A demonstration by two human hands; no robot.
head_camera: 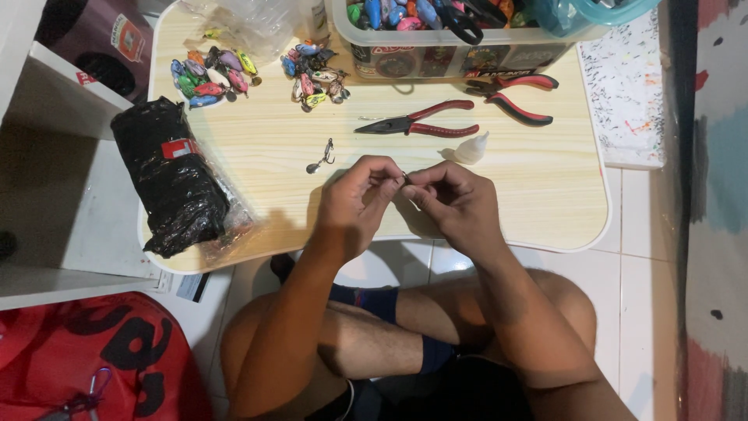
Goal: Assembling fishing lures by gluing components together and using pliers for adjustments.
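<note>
My left hand [354, 204] and my right hand [456, 203] meet over the near edge of a small light wooden table [538, 195]. Together their fingertips pinch a tiny dark metal piece [404, 178], mostly hidden by the fingers. A small hook with a spoon-shaped blade [321, 156] lies on the table just left of my left hand. Long-nose pliers with red handles [417, 123] lie beyond my hands. A small white glue bottle [471, 148] lies near my right hand.
Two piles of colourful fishing lures [210, 74] [315, 74] sit at the far left. A clear box of lures [452, 39] stands at the back, with second red pliers [514, 97] before it. A black plastic-wrapped bundle [171, 175] lies at left. A red bag [101, 359] is on the floor.
</note>
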